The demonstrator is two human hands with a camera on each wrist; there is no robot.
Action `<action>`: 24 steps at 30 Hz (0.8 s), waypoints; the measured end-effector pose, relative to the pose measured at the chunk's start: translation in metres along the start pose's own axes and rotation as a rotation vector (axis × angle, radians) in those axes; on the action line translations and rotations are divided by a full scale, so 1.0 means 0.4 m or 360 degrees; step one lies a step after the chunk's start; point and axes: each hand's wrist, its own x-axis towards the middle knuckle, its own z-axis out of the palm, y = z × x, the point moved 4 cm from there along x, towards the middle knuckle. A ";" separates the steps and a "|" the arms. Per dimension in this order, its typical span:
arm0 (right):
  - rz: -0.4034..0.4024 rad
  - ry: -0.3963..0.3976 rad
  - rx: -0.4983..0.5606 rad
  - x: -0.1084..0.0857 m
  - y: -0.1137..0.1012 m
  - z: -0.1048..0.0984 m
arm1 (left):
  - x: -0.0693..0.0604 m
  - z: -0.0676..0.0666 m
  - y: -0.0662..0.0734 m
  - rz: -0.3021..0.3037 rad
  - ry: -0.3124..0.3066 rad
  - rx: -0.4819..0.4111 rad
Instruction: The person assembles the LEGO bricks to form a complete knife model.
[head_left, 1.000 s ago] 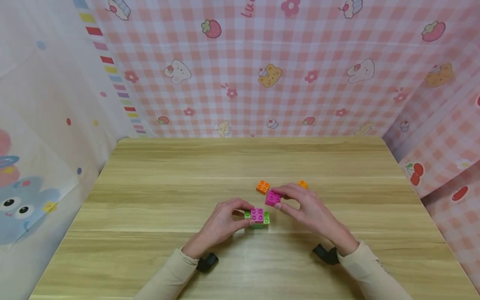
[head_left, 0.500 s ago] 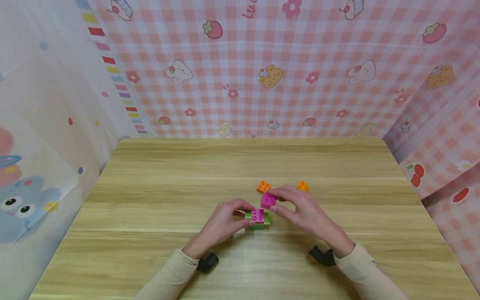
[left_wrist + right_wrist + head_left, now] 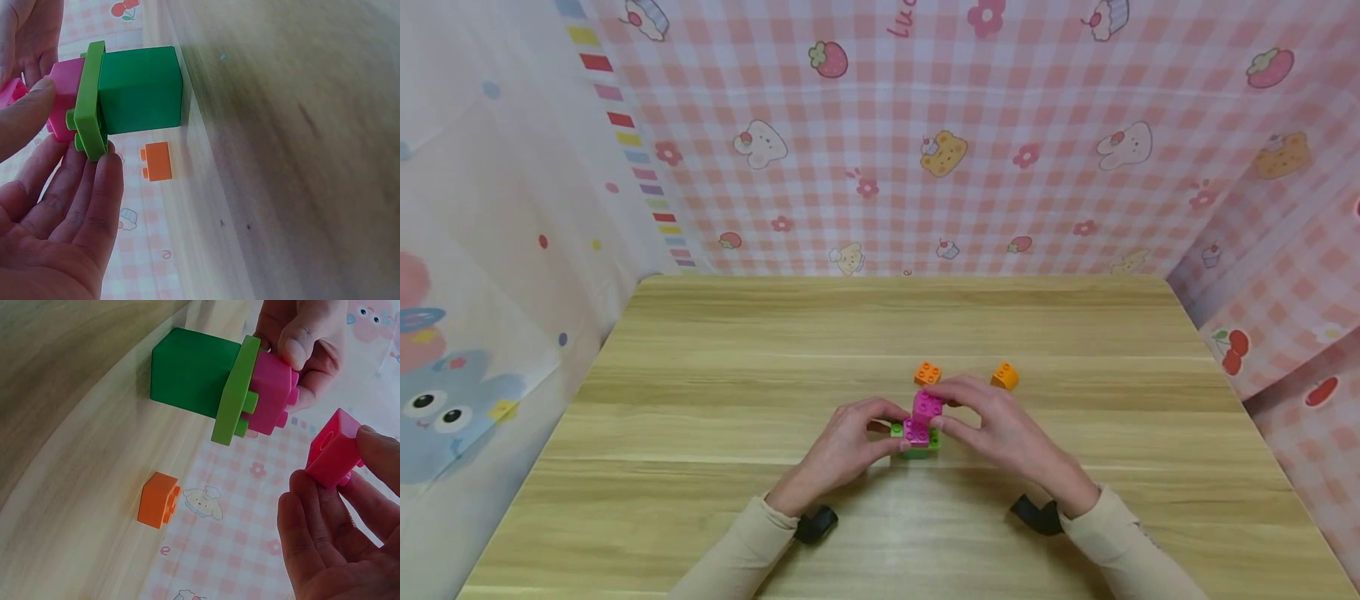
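Observation:
In the head view a small stack stands on the table: a dark green block (image 3: 142,90) at the bottom, a light green plate (image 3: 92,106) over it, and a pink brick (image 3: 270,392) on top. My left hand (image 3: 853,437) holds the stack's pink brick between thumb and fingers. A second, deeper pink brick (image 3: 334,450) is pinched by the thumb and fingers of my right hand (image 3: 1000,425). It hangs over the stack, apart from its studs in the right wrist view. In the head view it partly covers the top brick.
An orange brick (image 3: 927,373) lies on the table (image 3: 760,350) just behind the stack. Farther right, beyond the right hand, sits a yellow-orange brick (image 3: 1004,377) with a rounded end. A checked cloth (image 3: 880,108) hangs behind the table.
My right hand has moved left and slightly toward me, carrying its pink brick from beside the stack to over it. The left hand keeps its place on the stack.

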 end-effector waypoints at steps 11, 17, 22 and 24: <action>-0.0084 -0.0013 -0.0071 0.008 -0.002 0.020 | 0.000 -0.001 -0.001 0.0035 0.0001 -0.0016; -0.0079 -0.0033 -0.0118 0.008 -0.001 0.027 | 0.000 -0.001 -0.001 0.0063 0.0003 -0.0030; -0.0075 -0.0067 -0.0110 0.007 -0.001 0.033 | 0.001 0.000 -0.001 0.0069 0.0000 -0.0042; -0.0067 -0.0078 -0.0103 0.006 -0.001 0.034 | 0.001 0.001 -0.001 0.0066 -0.0002 -0.0046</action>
